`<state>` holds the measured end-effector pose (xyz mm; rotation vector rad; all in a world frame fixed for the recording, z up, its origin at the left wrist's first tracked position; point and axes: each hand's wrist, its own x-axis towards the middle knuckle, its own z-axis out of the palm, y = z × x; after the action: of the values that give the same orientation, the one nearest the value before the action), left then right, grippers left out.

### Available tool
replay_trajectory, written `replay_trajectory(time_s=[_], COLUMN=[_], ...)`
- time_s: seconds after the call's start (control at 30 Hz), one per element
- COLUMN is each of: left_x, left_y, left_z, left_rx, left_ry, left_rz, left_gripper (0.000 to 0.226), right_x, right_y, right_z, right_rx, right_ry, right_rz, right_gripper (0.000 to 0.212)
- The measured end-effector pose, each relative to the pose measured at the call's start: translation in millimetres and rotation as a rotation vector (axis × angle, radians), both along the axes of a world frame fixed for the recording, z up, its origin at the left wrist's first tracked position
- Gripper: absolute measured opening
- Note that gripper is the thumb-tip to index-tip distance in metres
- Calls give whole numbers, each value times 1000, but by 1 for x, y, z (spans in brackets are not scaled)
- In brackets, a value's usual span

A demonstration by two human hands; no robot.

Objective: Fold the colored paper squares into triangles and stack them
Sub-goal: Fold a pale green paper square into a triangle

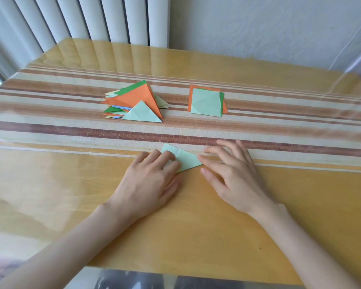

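Triangles [133,99] lean in a loose stack at 11 o'clock. Left hand [148,180] presses bent fingers on the pale green paper [188,160] at 6 o'clock; right hand [231,170], spread open, touches its corner. Uneven pressure could skew the crease. Squares [205,103] wait at 1 o'clock.

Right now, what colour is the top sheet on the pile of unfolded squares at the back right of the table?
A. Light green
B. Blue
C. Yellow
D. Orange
A: the top sheet of the pile of squares is light green, and orange edges show from beneath it.
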<state>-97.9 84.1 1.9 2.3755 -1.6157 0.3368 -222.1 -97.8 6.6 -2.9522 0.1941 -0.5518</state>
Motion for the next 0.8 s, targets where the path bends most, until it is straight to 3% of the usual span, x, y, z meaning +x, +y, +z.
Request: replay_trajectory(time_s=[0.4,0.63,0.73,0.8], left_x=[0,-1,-2,-3], left_y=[20,46,47,40], left_z=[1,3,3,5], left_rx=[87,116,25,-91], left_ry=[-125,-80,-12,130], left_rz=[-27,23,50,186], left_gripper=[36,38,38,41], right_x=[0,-2,0,6], right_y=[0,2,3,3], right_z=[-9,-7,-7,-3], right_rx=[-34,-23,-10,53], right_ry=[-17,16,14,1], right_rz=[9,2,2,-2], right_gripper=[39,40,43,44])
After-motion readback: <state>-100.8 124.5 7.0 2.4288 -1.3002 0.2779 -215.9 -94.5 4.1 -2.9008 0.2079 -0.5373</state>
